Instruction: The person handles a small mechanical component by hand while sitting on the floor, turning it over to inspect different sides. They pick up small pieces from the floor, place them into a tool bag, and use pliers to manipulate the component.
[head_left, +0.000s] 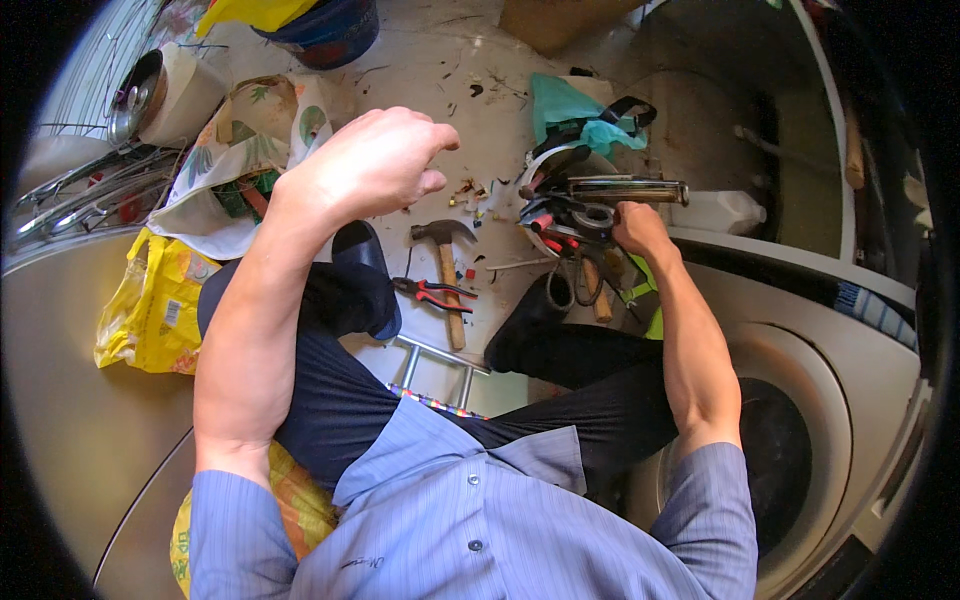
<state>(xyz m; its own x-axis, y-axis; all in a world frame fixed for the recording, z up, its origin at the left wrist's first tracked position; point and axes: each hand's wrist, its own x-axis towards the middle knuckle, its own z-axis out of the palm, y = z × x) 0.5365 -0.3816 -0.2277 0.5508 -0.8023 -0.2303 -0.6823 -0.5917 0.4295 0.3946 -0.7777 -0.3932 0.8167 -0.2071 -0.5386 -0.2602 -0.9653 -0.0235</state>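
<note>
Fingers half-curled on left hand, thumb apart, seemingly empty; can't make out grip of right hand at tool pile, right edge of floor. Steady metal bar.

Small dark script marks my blue shirt; a white barcode label sits on the yellow bag at my left, green lettering on another below.

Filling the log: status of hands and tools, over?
Left hand curled above floor. Right hand at tool pile, grip unclear. Pliers overlapping hammer on floor.
</note>
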